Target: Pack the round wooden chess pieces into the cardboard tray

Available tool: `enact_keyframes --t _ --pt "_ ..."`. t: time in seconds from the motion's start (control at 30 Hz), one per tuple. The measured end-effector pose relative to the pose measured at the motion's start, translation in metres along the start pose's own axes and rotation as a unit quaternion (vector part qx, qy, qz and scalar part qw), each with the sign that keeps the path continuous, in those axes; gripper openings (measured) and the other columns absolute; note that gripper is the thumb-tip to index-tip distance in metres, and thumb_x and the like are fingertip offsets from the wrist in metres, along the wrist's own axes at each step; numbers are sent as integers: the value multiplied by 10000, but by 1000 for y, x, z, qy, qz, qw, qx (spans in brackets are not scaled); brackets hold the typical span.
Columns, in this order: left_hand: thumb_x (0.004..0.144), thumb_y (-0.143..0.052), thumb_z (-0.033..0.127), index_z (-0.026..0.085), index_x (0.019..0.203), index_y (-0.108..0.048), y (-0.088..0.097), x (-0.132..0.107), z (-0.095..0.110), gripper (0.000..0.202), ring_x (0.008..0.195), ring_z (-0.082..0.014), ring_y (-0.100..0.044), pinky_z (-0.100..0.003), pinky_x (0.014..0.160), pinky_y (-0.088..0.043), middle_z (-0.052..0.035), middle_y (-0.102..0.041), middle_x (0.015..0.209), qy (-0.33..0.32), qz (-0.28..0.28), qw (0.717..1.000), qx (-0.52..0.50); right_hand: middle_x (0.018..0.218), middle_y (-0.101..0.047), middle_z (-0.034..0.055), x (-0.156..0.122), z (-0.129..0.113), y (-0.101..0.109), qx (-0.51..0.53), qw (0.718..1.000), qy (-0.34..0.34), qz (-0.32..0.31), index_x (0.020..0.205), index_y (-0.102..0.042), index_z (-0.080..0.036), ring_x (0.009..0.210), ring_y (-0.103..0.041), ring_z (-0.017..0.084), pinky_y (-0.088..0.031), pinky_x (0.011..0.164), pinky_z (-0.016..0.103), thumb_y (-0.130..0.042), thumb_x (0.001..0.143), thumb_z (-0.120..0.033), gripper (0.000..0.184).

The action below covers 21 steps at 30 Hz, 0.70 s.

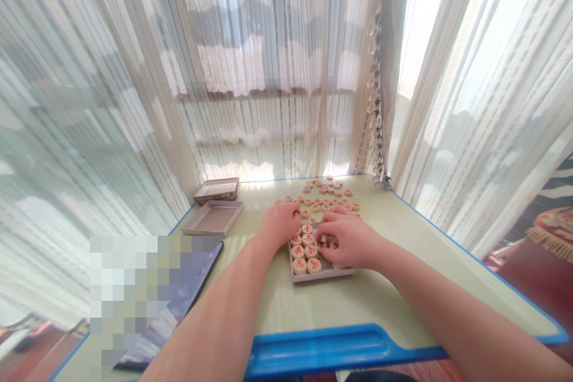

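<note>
A shallow box (323,277) stands on the pale green table (385,304). Red-marked Chinese chess pieces (311,252) fill its left side in two columns, face up. My right hand (349,237) reaches over the right side of the box, fingers bent down and closed around a dark-marked Chinese chess piece (321,246). Other dark-marked pieces are partly hidden under that hand. At the box's far left corner is my left hand (281,221), its fingers curled in; whatever they may hold is hidden. Behind both hands lie several loose chess pieces (326,208).
An open box lid or tray (215,230) lies at the left, with another shallow box (217,190) behind it. A tablet-like dark panel (190,286), partly pixelated, is near my left forearm. The table has a blue edge with a groove (317,353). Sheer curtains (277,71) hang behind.
</note>
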<state>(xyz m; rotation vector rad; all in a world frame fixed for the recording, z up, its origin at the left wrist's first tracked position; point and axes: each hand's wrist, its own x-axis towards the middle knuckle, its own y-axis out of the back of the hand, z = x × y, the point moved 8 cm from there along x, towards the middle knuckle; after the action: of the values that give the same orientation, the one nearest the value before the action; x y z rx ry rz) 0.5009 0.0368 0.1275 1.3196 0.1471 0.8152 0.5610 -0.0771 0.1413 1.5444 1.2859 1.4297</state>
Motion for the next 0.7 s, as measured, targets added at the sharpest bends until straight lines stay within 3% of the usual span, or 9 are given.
enact_keyframes --t 0.7 --pt "786 -398 208 196 785 -641 -2 0 1 244 878 -188 -548 -284 795 -430 -48 -651 862 -20 2 1000 23 769 -584 44 2 6 2 -4 999 -34 13 740 -691 -237 836 -455 209 -364 732 326 -574 717 -291 131"
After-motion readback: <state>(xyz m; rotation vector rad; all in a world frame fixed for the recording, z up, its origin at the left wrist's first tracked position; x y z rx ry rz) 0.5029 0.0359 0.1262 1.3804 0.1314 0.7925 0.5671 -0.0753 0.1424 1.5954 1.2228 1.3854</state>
